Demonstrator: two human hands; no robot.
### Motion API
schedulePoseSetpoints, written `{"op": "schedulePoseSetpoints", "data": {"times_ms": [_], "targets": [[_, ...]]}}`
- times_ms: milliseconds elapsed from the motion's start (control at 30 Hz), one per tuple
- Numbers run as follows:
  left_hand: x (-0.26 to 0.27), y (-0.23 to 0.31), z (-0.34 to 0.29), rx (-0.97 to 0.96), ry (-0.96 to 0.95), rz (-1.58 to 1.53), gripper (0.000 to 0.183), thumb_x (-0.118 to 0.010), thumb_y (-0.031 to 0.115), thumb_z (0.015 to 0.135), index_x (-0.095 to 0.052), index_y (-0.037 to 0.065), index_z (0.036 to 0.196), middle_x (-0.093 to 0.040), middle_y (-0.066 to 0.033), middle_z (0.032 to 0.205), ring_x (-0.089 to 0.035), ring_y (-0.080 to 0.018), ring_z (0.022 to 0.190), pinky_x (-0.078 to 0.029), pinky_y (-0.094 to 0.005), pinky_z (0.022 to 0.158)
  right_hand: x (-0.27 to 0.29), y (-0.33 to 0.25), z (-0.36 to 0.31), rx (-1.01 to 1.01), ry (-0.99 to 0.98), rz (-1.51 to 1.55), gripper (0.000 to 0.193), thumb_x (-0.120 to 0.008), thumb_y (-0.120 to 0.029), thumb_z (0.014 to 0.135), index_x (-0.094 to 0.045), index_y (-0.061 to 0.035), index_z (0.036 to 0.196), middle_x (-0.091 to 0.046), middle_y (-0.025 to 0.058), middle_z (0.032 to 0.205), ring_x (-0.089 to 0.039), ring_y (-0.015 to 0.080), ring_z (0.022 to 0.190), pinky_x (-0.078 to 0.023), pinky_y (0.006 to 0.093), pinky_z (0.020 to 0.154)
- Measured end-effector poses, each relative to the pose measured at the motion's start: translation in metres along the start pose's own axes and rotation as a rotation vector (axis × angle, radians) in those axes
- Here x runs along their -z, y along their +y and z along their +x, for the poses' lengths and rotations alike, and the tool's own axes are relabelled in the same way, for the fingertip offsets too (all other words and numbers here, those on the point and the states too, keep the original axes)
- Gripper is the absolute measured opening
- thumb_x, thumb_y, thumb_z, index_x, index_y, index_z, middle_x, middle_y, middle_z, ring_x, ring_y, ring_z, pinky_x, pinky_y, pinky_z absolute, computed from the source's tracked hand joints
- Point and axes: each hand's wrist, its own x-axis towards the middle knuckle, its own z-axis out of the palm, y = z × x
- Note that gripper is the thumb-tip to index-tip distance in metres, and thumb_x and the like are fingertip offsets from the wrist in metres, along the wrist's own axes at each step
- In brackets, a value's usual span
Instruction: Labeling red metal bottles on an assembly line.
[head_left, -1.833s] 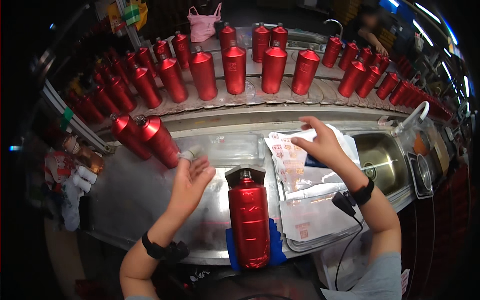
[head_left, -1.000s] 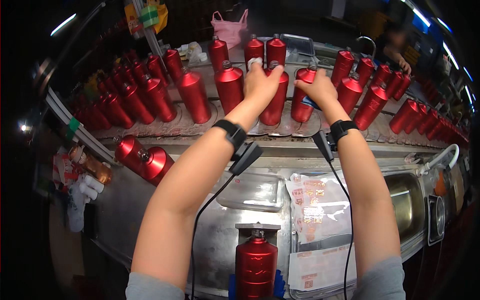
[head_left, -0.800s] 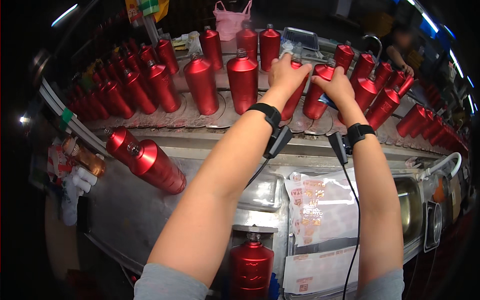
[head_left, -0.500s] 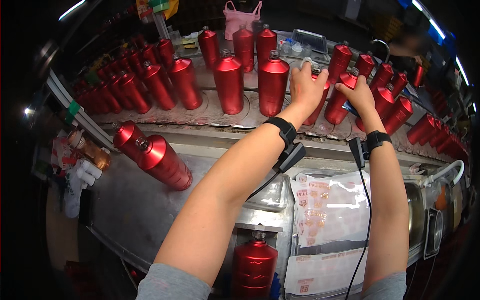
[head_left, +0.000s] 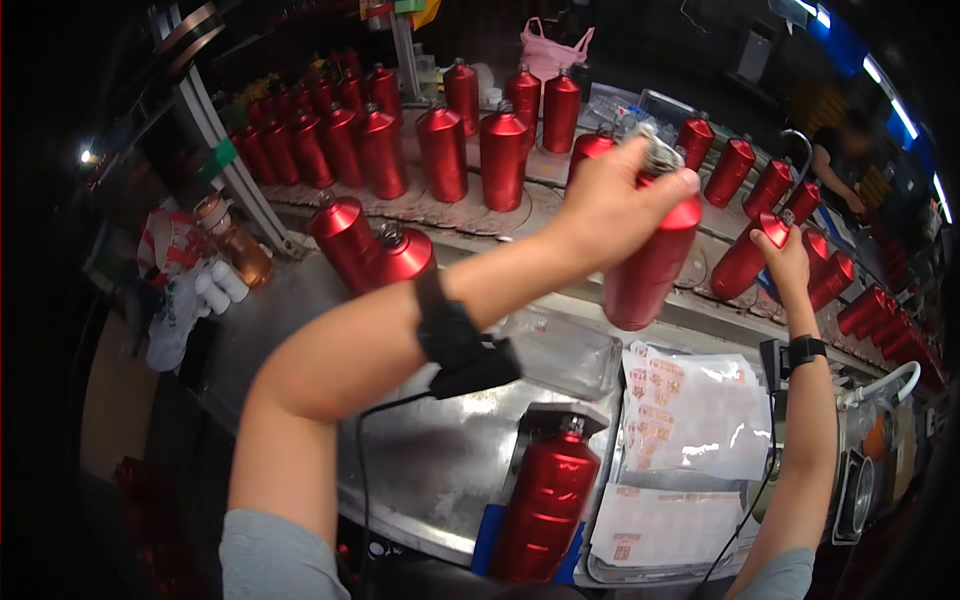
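Observation:
My left hand (head_left: 628,205) is closed round the upper part of a red bottle (head_left: 650,280), held tilted in front of the conveyor edge and blurred by motion. A pale, crumpled-looking thing (head_left: 660,152) shows at its fingers; I cannot make out what it is. Further right, my right hand (head_left: 790,262) grips another red bottle (head_left: 740,262) near its shoulder, with the fingers partly hidden behind it. That bottle leans on the conveyor. A red bottle (head_left: 548,500) stands close to me in a blue holder (head_left: 488,540).
Rows of red bottles (head_left: 443,155) stand along the conveyor (head_left: 465,215). Two more, one a red bottle (head_left: 345,240), are on the metal table (head_left: 300,350) at left. Printed sheets (head_left: 690,410) lie at right. A metal post (head_left: 235,150) rises at left; another person (head_left: 845,165) is at far right.
My left hand has brought a bottle off the conveyor, toward me. My right hand, on a bottle, is now further right and lower. The view has shifted too.

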Motion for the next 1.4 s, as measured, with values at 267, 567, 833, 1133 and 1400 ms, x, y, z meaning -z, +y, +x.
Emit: {"op": "schedulePoseSetpoints", "data": {"times_ms": [267,567,833,1133,1400], "targets": [[0.177,0.086,-0.127,0.381,0.085,0.329,0.028,-0.056,0.024,0.098,-0.063,0.007,0.119,-0.065,-0.0017,0.105,-0.06,-0.0095,0.098,-0.046,-0.0262,0.091,0.086,-0.116,-0.068,0.261,-0.257,0.162,0.075,-0.079,-0.05,0.072,-0.055,0.0048,0.118,-0.068,0.0187,0.098,-0.067,0.0288,0.093,-0.05,0.0362,0.084],[0.351,0.063,-0.238,0.374,0.496,0.674,0.027,-0.063,0.024,0.095,-0.064,0.003,0.112,-0.067,-0.002,0.101,-0.06,-0.0105,0.093,-0.046,-0.0261,0.086,0.095,-0.333,-0.163,0.722,-0.672,0.402,0.073,-0.083,-0.048,0.068,-0.059,0.0041,0.114,-0.068,0.017,0.1,-0.067,0.0238,0.094,-0.053,0.0344,0.081],[0.404,0.026,-0.252,0.306,0.647,0.925,0.029,-0.067,0.026,0.092,-0.067,0.002,0.108,-0.071,-0.0079,0.098,-0.064,-0.0164,0.093,-0.048,-0.0303,0.085,0.008,-0.469,-0.267,0.804,-0.821,0.376,0.086,-0.079,-0.054,0.065,-0.05,0.0095,0.114,-0.066,0.0267,0.098,-0.067,0.0393,0.091,-0.053,0.0445,0.08],[0.367,0.074,-0.274,0.091,0.633,0.962,0.054,-0.063,0.019,0.095,-0.044,-0.006,0.138,-0.051,-0.022,0.136,-0.05,-0.0321,0.125,-0.036,-0.0391,0.108,-0.045,-0.516,-0.32,0.8,-0.88,0.404,0.083,-0.081,-0.048,0.063,-0.046,0.0088,0.114,-0.066,0.0258,0.101,-0.067,0.0401,0.095,-0.055,0.0439,0.082],[0.35,0.038,-0.277,0.222,0.479,0.347,0.043,-0.055,0.01,0.099,-0.045,-0.003,0.138,-0.053,-0.0132,0.135,-0.051,-0.0212,0.125,-0.039,-0.0338,0.107,-0.024,-0.539,-0.303,0.903,-1.091,0.139,0.124,-0.084,-0.05,0.058,-0.021,0.0107,0.147,-0.064,0.028,0.115,-0.064,0.0361,0.108,-0.052,0.0404,0.089]]}}
